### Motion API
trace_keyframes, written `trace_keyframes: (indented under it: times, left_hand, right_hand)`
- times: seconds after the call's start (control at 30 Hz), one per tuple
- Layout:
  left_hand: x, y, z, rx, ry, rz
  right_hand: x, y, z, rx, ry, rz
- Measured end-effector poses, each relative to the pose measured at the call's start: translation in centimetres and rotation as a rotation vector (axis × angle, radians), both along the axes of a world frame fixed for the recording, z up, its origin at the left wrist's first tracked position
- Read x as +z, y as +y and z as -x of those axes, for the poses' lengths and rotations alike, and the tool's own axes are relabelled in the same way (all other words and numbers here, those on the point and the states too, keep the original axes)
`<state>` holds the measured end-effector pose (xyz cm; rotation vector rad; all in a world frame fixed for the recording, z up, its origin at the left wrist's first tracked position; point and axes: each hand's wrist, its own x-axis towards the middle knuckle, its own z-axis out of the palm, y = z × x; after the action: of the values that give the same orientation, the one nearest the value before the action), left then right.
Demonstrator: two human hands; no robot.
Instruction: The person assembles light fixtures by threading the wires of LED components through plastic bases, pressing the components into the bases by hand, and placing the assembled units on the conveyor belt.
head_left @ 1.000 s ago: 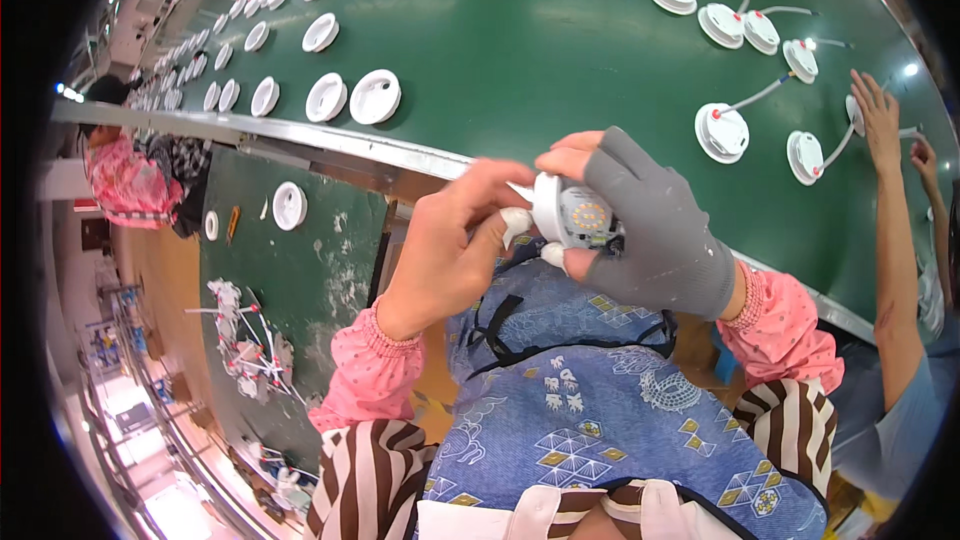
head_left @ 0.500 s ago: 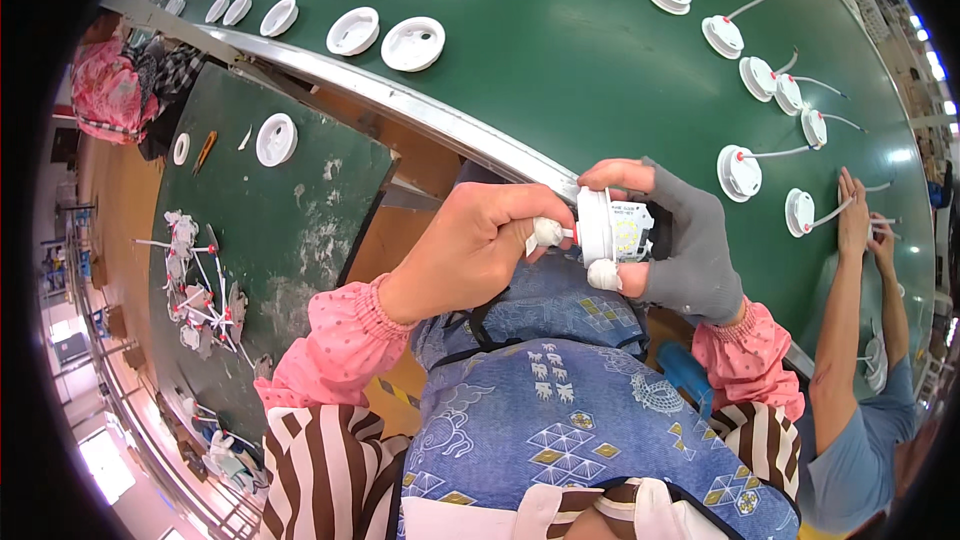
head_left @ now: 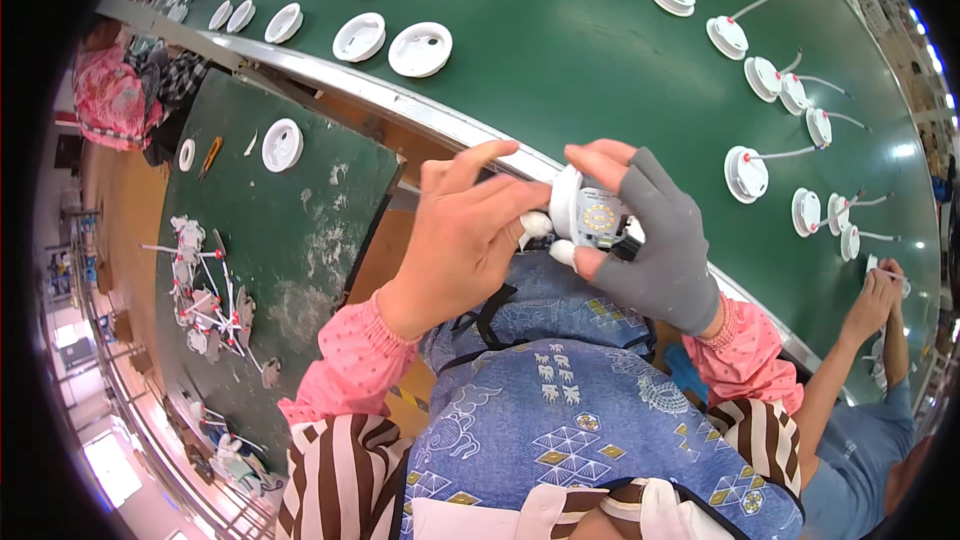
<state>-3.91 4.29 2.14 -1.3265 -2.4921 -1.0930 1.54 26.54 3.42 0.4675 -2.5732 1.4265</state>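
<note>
A small round white lamp housing (head_left: pixel 592 215) with a yellow ring of chips on its board is held over my lap, close to the edge of the green conveyor belt (head_left: pixel 560 50). My right hand (head_left: pixel 650 240), in a grey fingerless glove, grips it from the right with thumb below and fingers above. My bare left hand (head_left: pixel 465 235) is closed on its left side, fingertips pressing at a white part by the rim.
White round housings (head_left: pixel 420 48) lie in rows on the belt, some on the right with grey wires (head_left: pixel 745 172). A side bench (head_left: pixel 290 230) at my left bears one white disc (head_left: pixel 282 144) and a heap of wired clips (head_left: pixel 205 290). Another person's hands (head_left: pixel 880 290) work at far right.
The view has swung, so the belt now slants further. Both hands with the housing sit a little lower and more central; the housing's board now faces me.
</note>
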Motion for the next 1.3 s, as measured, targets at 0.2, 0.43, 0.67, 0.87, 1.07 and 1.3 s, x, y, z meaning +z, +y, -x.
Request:
trace_keyframes:
  times: [0.2, 0.43, 0.67, 0.87, 1.07, 1.3]
  left_hand:
    - [-0.9, 0.1, -2.3, 0.047, -0.785, -0.51]
    - [-0.7, 0.4, -2.7, 0.033, -0.921, -0.693]
    - [-1.1, 1.4, -3.6, 0.104, -0.673, -0.61]
    - [-0.3, 3.5, -4.2, 0.334, -0.477, -0.493]
    - [-0.8, 4.6, -4.0, 0.466, -0.59, -0.646]
    - [-0.9, 4.5, -3.6, 0.455, -0.711, -0.694]
  right_hand:
    - [1.1, -1.8, 0.5, -0.065, 0.223, -0.15]
    - [1.2, -0.7, -0.8, -0.17, 0.363, -0.109]
    - [0.3, -1.8, -0.3, -0.23, 0.191, 0.012]
    - [-0.4, -1.8, 0.8, -0.268, 0.193, -0.071]
    - [-0.6, -1.8, 1.0, -0.272, 0.081, -0.037]
    - [-0.8, -2.0, 1.2, -0.324, 0.022, 0.106]
